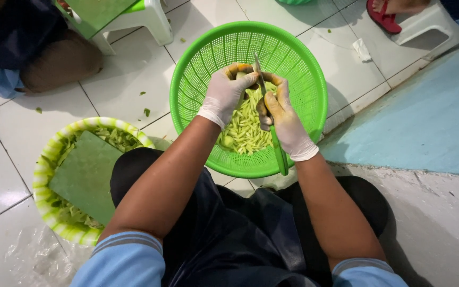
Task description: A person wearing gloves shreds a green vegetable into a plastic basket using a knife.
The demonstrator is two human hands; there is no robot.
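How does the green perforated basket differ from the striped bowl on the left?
The bright green perforated plastic basket is one colour and larger in view; the yellow-and-white striped bowl is smaller. The basket lies open under both gloved hands; a flat green board part-covers the bowl. Both hold pale green vegetable pieces.

a striped yellow-green basket [42,175] at 8 o'clock holds green peelings and a dark green board [83,178]; white stool [152,18] at 11 o'clock; red sandal [382,18] at 1 o'clock; clear plastic bag [27,255] at 7 o'clock
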